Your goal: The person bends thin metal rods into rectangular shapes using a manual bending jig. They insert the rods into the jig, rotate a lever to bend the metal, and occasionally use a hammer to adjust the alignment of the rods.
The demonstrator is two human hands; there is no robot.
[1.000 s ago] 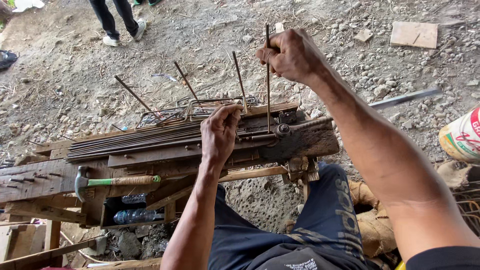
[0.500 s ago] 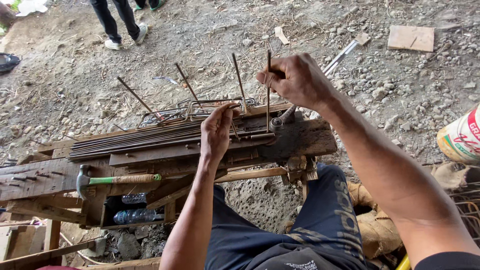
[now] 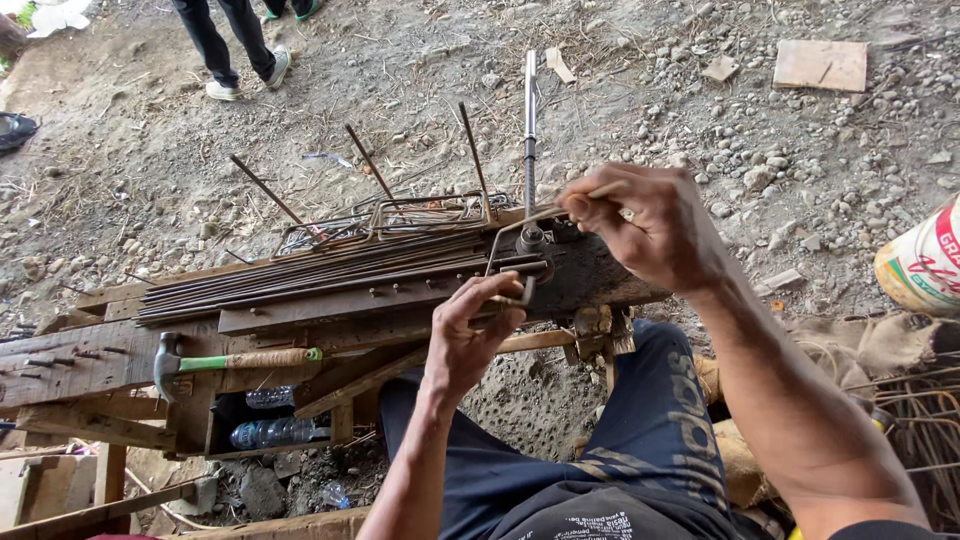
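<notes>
My left hand grips one end of a thin bent steel rod at the near edge of a rough wooden bench. My right hand pinches the rod's other end above the bench's dark right part. Just left of that hand a long metal bending lever stands up from a pivot on the bench. Straight steel rods lie lengthwise on the bench, with a pile of bent rod loops behind them.
A claw hammer with a green and tan handle lies on the bench's left part. Plastic bottles sit in a box beneath. A person's legs stand at the far left on gravel. A sack is at the right.
The bending lever has swung round from lying off to the right to standing straight away from me. My right hand came down from a raised rod end to the bench. My left hand slid to the bench's near edge.
</notes>
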